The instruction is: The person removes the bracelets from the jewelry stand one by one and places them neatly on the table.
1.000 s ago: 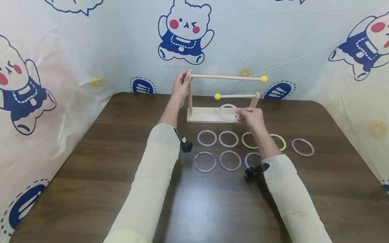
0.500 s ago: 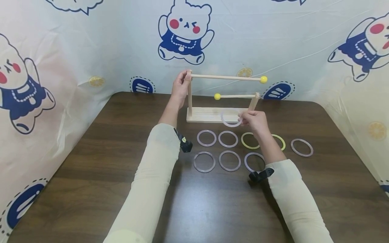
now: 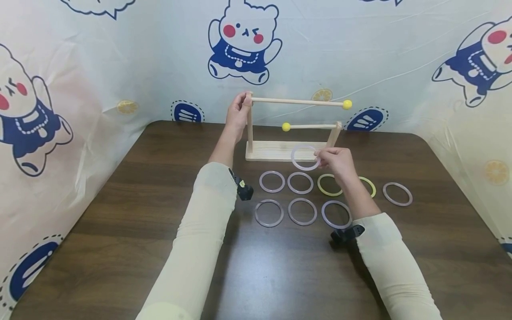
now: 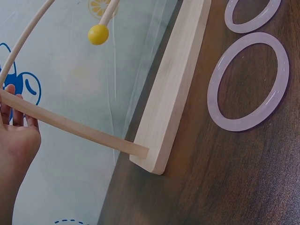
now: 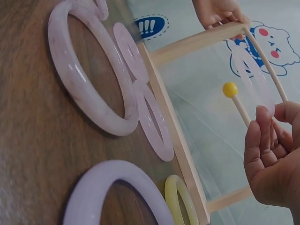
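A pale wooden rack stands at the back of the table, with a flat base (image 3: 270, 152) and two posts of unequal height. Each post carries a rod tipped with a yellow ball. My left hand (image 3: 237, 114) grips the top of the taller left post (image 3: 250, 129); the left wrist view shows its fingers behind that post (image 4: 70, 122). Between thumb and fingers my right hand (image 3: 338, 161) pinches the right edge of a translucent pale lilac ring (image 3: 306, 169). In the head view this ring overlaps the base's front edge, below the shorter rod (image 3: 312, 127), which has nothing on it.
Several rings lie in two rows before the rack: lilac ones such as the front-left ring (image 3: 269, 225), and two yellow ones, including this yellow ring (image 3: 329, 194). My right forearm partly covers the other yellow one. A single lilac ring (image 3: 398, 204) lies farther right.
My right hand has drawn the lilac ring a little down and to the right, from over the rack's base to its front edge. The left hand keeps its hold on the post.
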`<state>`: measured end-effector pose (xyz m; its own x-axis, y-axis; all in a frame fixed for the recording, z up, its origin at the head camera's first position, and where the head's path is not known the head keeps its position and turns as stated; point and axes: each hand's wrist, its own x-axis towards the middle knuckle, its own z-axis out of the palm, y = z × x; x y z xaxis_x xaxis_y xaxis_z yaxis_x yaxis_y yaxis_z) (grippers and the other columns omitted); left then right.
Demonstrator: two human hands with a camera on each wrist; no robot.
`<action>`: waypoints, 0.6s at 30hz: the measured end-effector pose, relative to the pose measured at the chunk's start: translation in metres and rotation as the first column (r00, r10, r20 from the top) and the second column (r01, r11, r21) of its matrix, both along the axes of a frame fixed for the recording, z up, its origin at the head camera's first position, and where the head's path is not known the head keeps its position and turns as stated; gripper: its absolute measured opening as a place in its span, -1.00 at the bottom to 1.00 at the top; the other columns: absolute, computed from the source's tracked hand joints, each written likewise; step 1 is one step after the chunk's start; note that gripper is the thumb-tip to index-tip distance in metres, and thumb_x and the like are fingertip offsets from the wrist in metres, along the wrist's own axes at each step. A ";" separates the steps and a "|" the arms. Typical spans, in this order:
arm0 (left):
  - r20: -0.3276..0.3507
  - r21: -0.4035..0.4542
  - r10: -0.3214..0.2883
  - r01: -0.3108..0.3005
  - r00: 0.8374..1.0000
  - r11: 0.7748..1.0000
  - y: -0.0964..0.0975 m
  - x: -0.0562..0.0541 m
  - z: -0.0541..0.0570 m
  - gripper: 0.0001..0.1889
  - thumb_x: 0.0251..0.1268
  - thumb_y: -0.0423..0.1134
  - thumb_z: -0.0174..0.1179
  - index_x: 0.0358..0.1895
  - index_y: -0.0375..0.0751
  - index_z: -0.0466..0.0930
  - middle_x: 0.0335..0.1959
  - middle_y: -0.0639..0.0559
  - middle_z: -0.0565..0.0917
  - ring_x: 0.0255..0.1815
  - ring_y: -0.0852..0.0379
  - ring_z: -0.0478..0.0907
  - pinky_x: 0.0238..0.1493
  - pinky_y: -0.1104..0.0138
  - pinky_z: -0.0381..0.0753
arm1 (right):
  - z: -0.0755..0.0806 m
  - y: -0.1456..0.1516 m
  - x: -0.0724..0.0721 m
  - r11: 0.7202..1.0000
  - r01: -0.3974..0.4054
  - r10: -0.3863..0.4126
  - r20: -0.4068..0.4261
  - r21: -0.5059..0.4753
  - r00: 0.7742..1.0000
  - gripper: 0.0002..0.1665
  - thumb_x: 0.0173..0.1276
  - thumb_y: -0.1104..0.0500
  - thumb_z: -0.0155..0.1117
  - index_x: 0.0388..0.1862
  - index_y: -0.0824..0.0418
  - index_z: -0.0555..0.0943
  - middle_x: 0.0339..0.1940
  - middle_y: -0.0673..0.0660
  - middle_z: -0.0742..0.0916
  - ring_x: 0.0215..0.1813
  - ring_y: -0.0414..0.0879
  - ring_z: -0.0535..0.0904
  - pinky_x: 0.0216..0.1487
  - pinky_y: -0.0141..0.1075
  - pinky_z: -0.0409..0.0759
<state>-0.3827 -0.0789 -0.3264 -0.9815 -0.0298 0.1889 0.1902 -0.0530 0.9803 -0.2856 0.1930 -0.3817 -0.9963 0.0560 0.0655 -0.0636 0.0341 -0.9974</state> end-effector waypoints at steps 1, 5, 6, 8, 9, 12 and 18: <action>0.001 -0.001 0.001 -0.001 1.000 1.000 0.000 0.000 0.000 -0.54 0.33 0.01 -0.03 0.22 -0.10 0.38 0.01 0.00 0.49 0.09 0.11 0.37 0.10 0.36 0.31 | 0.000 0.000 0.000 1.000 -0.001 0.001 0.001 -0.009 1.000 -0.75 0.15 0.42 0.13 -0.59 0.19 0.66 -0.76 -0.01 0.62 -0.66 -0.24 0.53 -0.54 -0.41 0.53; 0.007 0.002 0.005 -0.005 1.000 1.000 0.000 -0.001 0.000 -0.54 0.33 0.01 -0.02 0.22 -0.09 0.38 0.01 0.00 0.50 0.08 0.13 0.38 0.10 0.36 0.31 | 0.000 0.002 0.002 1.000 -0.006 0.007 0.015 -0.022 1.000 -0.71 0.16 0.41 0.14 -0.63 0.13 0.65 -0.77 -0.02 0.61 -0.67 -0.25 0.52 -0.55 -0.42 0.53; 0.007 0.007 0.005 -0.005 1.000 1.000 0.000 -0.001 -0.001 -0.54 0.32 0.00 -0.02 0.22 -0.09 0.38 0.01 0.00 0.50 0.08 0.11 0.37 0.10 0.36 0.31 | 0.000 0.003 0.002 1.000 -0.006 0.006 0.020 -0.023 1.000 -0.71 0.16 0.41 0.14 -0.63 0.12 0.65 -0.77 -0.02 0.61 -0.67 -0.25 0.51 -0.54 -0.42 0.53; 0.002 0.005 0.007 -0.007 1.000 1.000 0.000 -0.002 -0.001 -0.55 0.33 0.01 -0.02 0.21 -0.10 0.39 0.00 0.01 0.50 0.08 0.10 0.37 0.09 0.35 0.31 | 0.001 0.004 0.004 1.000 -0.003 0.004 0.029 -0.030 1.000 -0.71 0.16 0.41 0.15 -0.64 0.12 0.65 -0.77 -0.01 0.61 -0.67 -0.24 0.51 -0.55 -0.42 0.53; -0.001 0.006 0.008 -0.008 1.000 1.000 0.000 -0.002 -0.001 -0.55 0.33 0.00 -0.02 0.21 -0.10 0.39 -0.01 0.01 0.50 0.08 0.09 0.37 0.09 0.35 0.31 | 0.001 0.005 0.004 0.999 -0.002 0.003 0.034 -0.038 0.999 -0.71 0.16 0.41 0.15 -0.64 0.12 0.65 -0.77 -0.01 0.61 -0.67 -0.24 0.52 -0.55 -0.42 0.53; -0.007 0.011 0.009 -0.009 1.000 1.000 -0.001 -0.003 -0.002 -0.56 0.33 0.00 -0.01 0.20 -0.11 0.40 -0.04 0.02 0.50 0.07 0.08 0.37 0.08 0.36 0.32 | 0.002 0.006 0.006 0.996 0.001 0.003 0.053 -0.085 0.999 -0.71 0.16 0.42 0.15 -0.64 0.13 0.65 -0.77 0.00 0.61 -0.67 -0.24 0.53 -0.55 -0.42 0.54; -0.006 0.009 0.006 -0.006 1.000 1.000 0.000 -0.003 -0.002 -0.55 0.32 0.00 -0.01 0.19 -0.11 0.40 -0.03 0.01 0.51 0.09 0.06 0.37 0.09 0.34 0.32 | 0.006 0.012 0.008 0.987 -0.001 0.012 0.063 -0.160 0.998 -0.69 0.15 0.45 0.11 -0.64 0.17 0.66 -0.75 0.04 0.63 -0.69 -0.23 0.54 -0.56 -0.41 0.55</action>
